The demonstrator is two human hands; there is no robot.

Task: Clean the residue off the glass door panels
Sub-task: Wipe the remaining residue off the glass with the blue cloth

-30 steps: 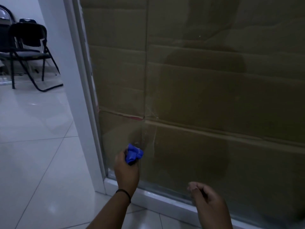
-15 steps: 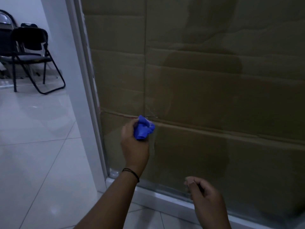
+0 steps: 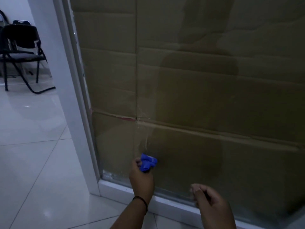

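Low on the glass door panel (image 3: 206,100), near its white bottom frame (image 3: 166,204): left hand (image 3: 142,179) clenching blue cloth (image 3: 148,162), now lower than half a second ago; right hand (image 3: 209,204) loosely curled, contents indiscernible

No legible text — anywhere

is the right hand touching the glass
Cannot tell. In the head view the right hand is curled near the bottom of the glass, but one angle shows neither contact nor a clear gap.
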